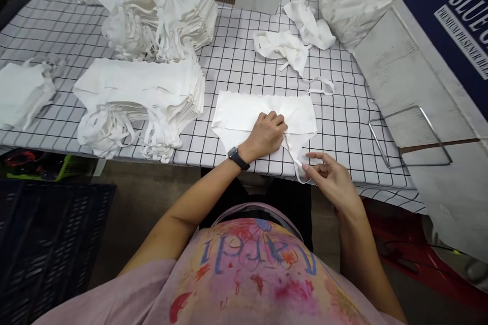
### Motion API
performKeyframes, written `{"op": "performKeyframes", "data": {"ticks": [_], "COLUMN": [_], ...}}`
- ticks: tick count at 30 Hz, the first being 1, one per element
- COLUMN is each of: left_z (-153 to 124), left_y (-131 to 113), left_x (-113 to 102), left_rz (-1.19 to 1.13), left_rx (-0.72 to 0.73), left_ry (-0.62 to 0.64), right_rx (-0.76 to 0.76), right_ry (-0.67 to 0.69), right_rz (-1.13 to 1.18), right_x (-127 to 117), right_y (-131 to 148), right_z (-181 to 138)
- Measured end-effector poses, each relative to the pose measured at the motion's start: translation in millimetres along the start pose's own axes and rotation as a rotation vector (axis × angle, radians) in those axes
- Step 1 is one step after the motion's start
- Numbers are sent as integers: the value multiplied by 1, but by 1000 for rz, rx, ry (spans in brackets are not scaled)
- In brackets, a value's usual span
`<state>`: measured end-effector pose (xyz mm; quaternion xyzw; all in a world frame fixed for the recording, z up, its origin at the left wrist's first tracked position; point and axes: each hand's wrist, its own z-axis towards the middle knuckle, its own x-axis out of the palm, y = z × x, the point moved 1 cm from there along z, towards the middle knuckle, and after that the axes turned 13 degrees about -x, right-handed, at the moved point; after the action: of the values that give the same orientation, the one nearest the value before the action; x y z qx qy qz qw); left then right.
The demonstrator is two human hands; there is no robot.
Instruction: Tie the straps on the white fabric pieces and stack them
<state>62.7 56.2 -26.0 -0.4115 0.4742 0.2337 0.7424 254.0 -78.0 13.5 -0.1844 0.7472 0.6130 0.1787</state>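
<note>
A white strappy bra top (263, 111) lies flat on the checked tablecloth in front of me, its wavy edge away from me and its strap side toward me. My left hand (267, 133), with a dark watch on the wrist, rests on the middle of the top. Its fingers are curled into the fabric, and the fingertips are hidden. At the near right of the top, my right hand (331, 179) pinches the thin strap (297, 165) between thumb and fingers, the index finger held out straighter. That strap hangs at the table's front edge.
Stacks of similar white tops (141, 84) stand to the left, with another stack (163, 10) behind. Loose white pieces (284, 48) lie at the back right. A cardboard box (404, 61) with a metal wire stand (412, 137) is on the right. A dark crate (49, 233) sits low left.
</note>
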Motion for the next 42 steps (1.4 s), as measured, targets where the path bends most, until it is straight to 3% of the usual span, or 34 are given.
{"op": "performKeyframes", "data": {"ticks": [4, 7, 9, 14, 16, 19, 23, 26, 31, 34, 39, 42], "left_z": [-20, -49, -74, -147, -175, -205, -223, -221, -207, -201, -200, -200], "left_y": [9, 22, 30, 41, 42, 44, 45, 42, 37, 33, 25, 23], "left_x": [-17, -39, -56, -79, -73, -52, -23, -12, -6, -7, -16, -22], "left_rz": [-198, -409, -567, -875, -875, -815, -711, -733, -786, -998, -1454, -1582], "left_rx": [5, -66, -204, -611, -728, -861, -909, -881, -869, -891, -929, -985], "left_ry": [-12, -198, -325, -438, -418, -305, -248, -229, -261, -211, -79, -63], "right_rx": [-137, -285, -311, -339, -417, -404, -391, -393, -384, -395, -554, -485], "right_ry": [-192, -350, -272, 236, 286, 326, 294, 294, 321, 342, 374, 454], "right_rz": [-288, -418, -333, -31, -10, 35, 73, 45, -5, -21, 24, 129], "right_x": [6, 17, 31, 103, 138, 183, 217, 221, 207, 196, 174, 159], "right_y": [-3, 6, 6, -14, -21, -24, -23, -25, -27, -23, -13, -8], "right_z": [-42, -66, -72, -41, -21, 3, 14, 16, 14, 9, -4, -13]}}
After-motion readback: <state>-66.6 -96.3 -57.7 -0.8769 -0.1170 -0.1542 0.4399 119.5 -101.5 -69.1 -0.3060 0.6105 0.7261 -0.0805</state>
